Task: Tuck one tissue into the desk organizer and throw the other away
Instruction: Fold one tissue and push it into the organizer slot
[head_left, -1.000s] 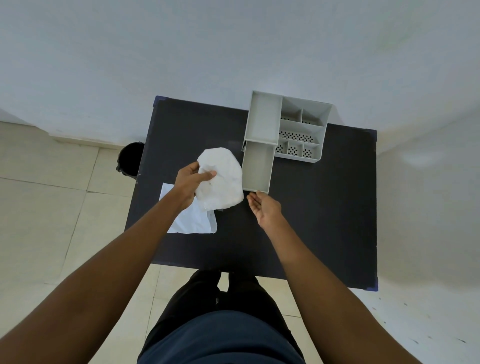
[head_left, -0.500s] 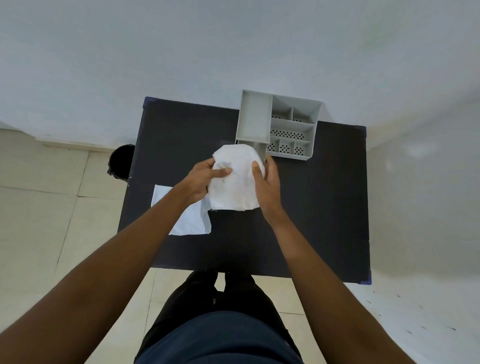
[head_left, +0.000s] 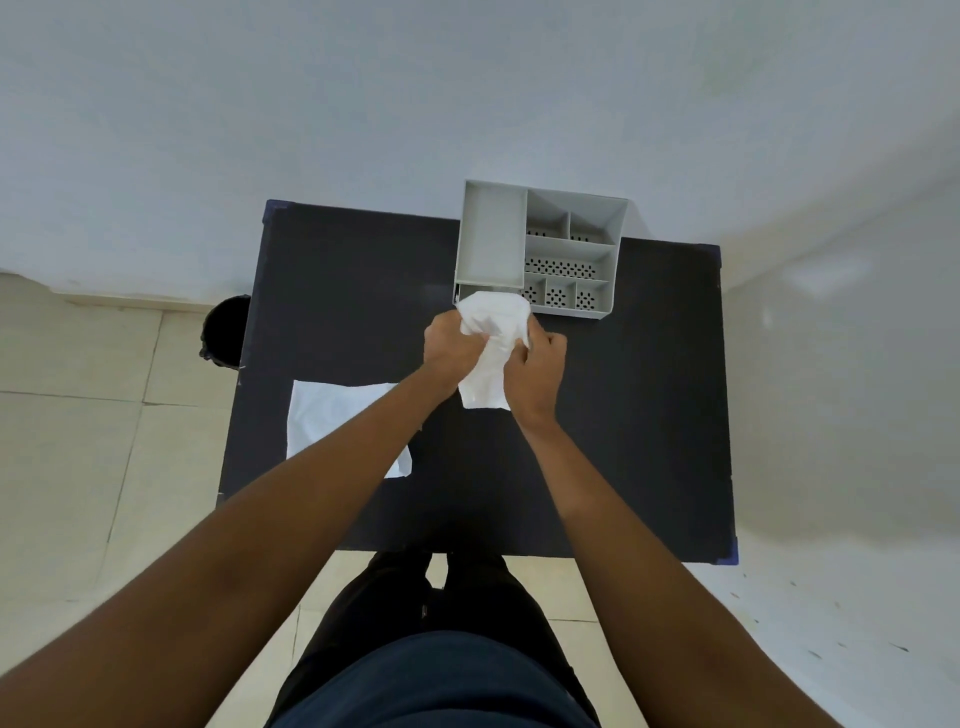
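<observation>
1. Left hand and right hand, frame centre, both clamped on a crumpled tissue.
2. Its top edge sits at the near-left corner of the grey desk organizer, upper centre; inside or in front: can't tell.
3. Flat tissue lies left of centre on the black table.
4. Black bin on the floor, left of the table.

Bare forearms, no sleeves – dark navy top, black trousers.

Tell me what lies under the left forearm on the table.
A flat white tissue lies on the black table beneath the left forearm. Its near right part is covered; anything beneath the tissue cannot be seen.
</observation>
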